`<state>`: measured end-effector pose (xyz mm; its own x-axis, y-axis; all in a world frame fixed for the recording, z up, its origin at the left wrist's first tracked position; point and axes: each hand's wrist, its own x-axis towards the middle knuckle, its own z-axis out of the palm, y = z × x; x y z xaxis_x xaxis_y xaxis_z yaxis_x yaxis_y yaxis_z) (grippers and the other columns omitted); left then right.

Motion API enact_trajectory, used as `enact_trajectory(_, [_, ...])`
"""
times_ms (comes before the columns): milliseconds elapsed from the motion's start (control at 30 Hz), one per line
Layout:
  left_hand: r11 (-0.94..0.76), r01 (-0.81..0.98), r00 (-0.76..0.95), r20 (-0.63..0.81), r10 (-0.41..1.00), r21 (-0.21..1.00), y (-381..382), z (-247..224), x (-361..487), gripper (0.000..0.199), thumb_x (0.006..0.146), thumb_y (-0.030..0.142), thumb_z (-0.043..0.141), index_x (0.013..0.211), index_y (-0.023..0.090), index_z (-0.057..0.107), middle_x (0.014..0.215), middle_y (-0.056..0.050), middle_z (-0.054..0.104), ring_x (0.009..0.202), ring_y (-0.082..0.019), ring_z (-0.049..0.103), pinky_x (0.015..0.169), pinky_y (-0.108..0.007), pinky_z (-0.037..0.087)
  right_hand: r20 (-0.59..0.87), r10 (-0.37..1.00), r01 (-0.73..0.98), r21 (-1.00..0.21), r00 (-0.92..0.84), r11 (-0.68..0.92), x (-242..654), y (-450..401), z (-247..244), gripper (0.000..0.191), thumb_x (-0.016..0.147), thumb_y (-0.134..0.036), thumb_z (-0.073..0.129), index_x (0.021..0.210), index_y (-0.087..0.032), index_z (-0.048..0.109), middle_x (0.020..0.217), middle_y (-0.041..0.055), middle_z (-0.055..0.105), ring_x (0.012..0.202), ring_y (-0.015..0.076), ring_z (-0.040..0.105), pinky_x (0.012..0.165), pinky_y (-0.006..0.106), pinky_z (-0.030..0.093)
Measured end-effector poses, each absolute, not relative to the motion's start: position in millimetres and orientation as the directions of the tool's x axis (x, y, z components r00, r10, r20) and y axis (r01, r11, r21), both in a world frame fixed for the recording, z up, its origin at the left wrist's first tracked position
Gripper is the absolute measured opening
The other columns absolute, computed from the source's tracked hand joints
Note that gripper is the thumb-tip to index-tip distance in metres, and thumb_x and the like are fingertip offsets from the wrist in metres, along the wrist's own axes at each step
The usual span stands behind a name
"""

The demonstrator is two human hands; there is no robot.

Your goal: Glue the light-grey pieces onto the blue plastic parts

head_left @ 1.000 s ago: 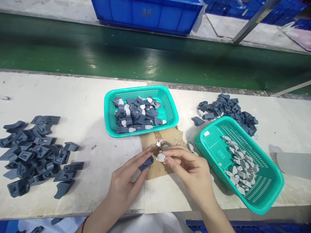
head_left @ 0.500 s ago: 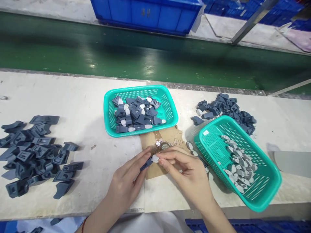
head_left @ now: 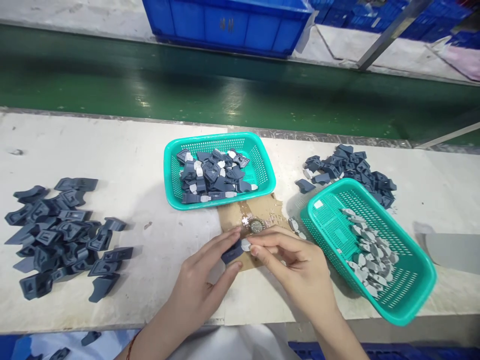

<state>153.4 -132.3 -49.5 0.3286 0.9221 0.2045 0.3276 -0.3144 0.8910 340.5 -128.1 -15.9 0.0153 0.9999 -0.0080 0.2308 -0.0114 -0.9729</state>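
Low in the centre, my left hand (head_left: 210, 272) has its thumb and fingers apart around a dark blue-grey plastic part (head_left: 231, 252). My right hand (head_left: 290, 265) pinches a small white piece (head_left: 245, 245) at the right end of that dark part. Just beyond my fingertips, a small round metallic object (head_left: 256, 226) sits on a brown cardboard sheet (head_left: 228, 215), with tiny shiny bits scattered around it. Whether the white piece is joined to the dark part cannot be made out.
A green basket (head_left: 170, 177) ahead holds dark parts with white pieces. Another green basket (head_left: 416, 300) at right holds grey-white pieces. Dark parts are heaped at left (head_left: 71, 230) and back right (head_left: 360, 170). A blue crate (head_left: 228, 25) stands beyond the green strip.
My left thumb has moved away from the fingers, opening around the dark part. The dark part and white piece have shifted slightly right. My right hand still pinches the white piece.
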Motion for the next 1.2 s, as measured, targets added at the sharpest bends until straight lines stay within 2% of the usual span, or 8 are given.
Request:
enact_trajectory(167, [-0.026, 0.384, 0.433, -0.155, 0.888, 0.923, -123.3, -29.6, 142.6, 0.025, 0.103, 0.031, 0.053, 0.122, 0.023, 0.067, 0.109, -0.005, 0.077, 0.087, -0.017, 0.074, 0.071, -0.023, 0.06, -0.009, 1.0, 0.199, -0.98, 0.004, -0.009, 337.7, -134.5, -21.7, 0.008, 0.086, -0.018, 0.074, 0.084, -0.022, 0.08, 0.082, 0.0033, 0.077, 0.072, 0.0156, 0.074, 0.059, 0.022, 0.06])
enact_trajectory(267, [-0.026, 0.42, 0.517, -0.215, 0.828, 0.907, -120.5, -23.0, 134.4, 0.026, 0.105, 0.032, 0.047, 0.124, 0.026, 0.064, 0.104, -0.003, 0.074, 0.085, -0.018, 0.07, 0.074, -0.025, 0.056, -0.101, 0.993, 0.248, -0.965, -0.055, -0.085, 340.0, -135.6, -21.9, 0.009, 0.089, -0.023, 0.071, 0.095, -0.021, 0.077, 0.089, 0.0042, 0.078, 0.07, 0.0149, 0.072, 0.061, 0.023, 0.061])
enact_trajectory(367, [-0.058, 0.405, 0.554, -0.194, 0.81, 0.913, -120.5, -19.0, 130.3, 0.028, 0.105, 0.03, 0.047, 0.13, 0.029, 0.06, 0.113, -0.003, 0.072, 0.104, -0.019, 0.069, 0.087, -0.025, 0.054, -0.148, 0.964, 0.397, -0.916, -0.222, -0.049, 348.3, -131.5, -13.3, 0.015, 0.097, -0.026, 0.063, 0.109, -0.023, 0.072, 0.096, 0.0036, 0.077, 0.078, 0.0158, 0.072, 0.07, 0.026, 0.061])
enact_trajectory(533, [-0.119, 0.371, 0.583, -0.132, 0.801, 0.921, -120.3, -17.0, 134.5, 0.028, 0.105, 0.027, 0.047, 0.129, 0.028, 0.061, 0.12, -0.005, 0.072, 0.106, -0.02, 0.069, 0.09, -0.026, 0.054, -0.109, 0.832, 0.58, -0.765, -0.545, 0.279, 357.9, -123.7, 3.1, 0.022, 0.106, -0.02, 0.043, 0.104, -0.021, 0.065, 0.099, 0.0073, 0.071, 0.096, 0.0219, 0.07, 0.086, 0.036, 0.059])
enact_trajectory(667, [-0.155, 0.351, 0.582, -0.086, 0.808, 0.923, -116.9, -18.9, 139.7, 0.026, 0.105, 0.024, 0.045, 0.124, 0.024, 0.063, 0.119, -0.008, 0.072, 0.108, -0.021, 0.07, 0.092, -0.028, 0.055, -0.121, 0.837, 0.632, -0.715, -0.533, 0.299, 355.0, -124.8, 2.4, 0.021, 0.105, -0.017, 0.042, 0.107, -0.02, 0.062, 0.103, 0.0099, 0.071, 0.101, 0.0251, 0.07, 0.086, 0.039, 0.059])
enact_trajectory(867, [-0.237, 0.387, 0.634, -0.07, 0.77, 0.891, -115.8, -22.7, 142.8, 0.023, 0.106, 0.025, 0.04, 0.114, 0.019, 0.061, 0.11, -0.009, 0.071, 0.105, -0.022, 0.069, 0.09, -0.029, 0.055, -0.114, 0.848, 0.578, -0.777, -0.517, 0.248, 354.8, -129.3, -3.6, 0.028, 0.103, -0.011, 0.043, 0.123, -0.022, 0.06, 0.115, 0.0094, 0.07, 0.109, 0.023, 0.068, 0.092, 0.037, 0.058])
enact_trajectory(1000, [-0.265, 0.393, 0.645, -0.059, 0.762, 0.88, -116.5, -24.9, 143.3, 0.023, 0.105, 0.025, 0.042, 0.112, 0.02, 0.063, 0.105, -0.008, 0.071, 0.099, -0.021, 0.071, 0.088, -0.029, 0.058, -0.126, 0.855, 0.597, -0.766, -0.503, 0.238, 357.7, -132.3, -4.8, 0.024, 0.104, -0.014, 0.044, 0.118, -0.021, 0.062, 0.114, 0.009, 0.071, 0.108, 0.0229, 0.069, 0.095, 0.038, 0.058])
enact_trajectory(1200, [-0.326, 0.342, 0.594, 0.066, 0.802, 0.882, -109.7, -17.4, 134.5, 0.038, 0.1, 0.02, 0.055, 0.137, 0.028, 0.06, 0.126, -0.007, 0.073, 0.112, -0.022, 0.072, 0.095, -0.027, 0.059, 0.094, 0.873, 0.624, -0.663, -0.479, 0.414, 354.0, -135.5, -3.1, 0.021, 0.105, -0.016, 0.043, 0.114, -0.017, 0.062, 0.105, 0.0118, 0.072, 0.101, 0.0252, 0.07, 0.084, 0.037, 0.061])
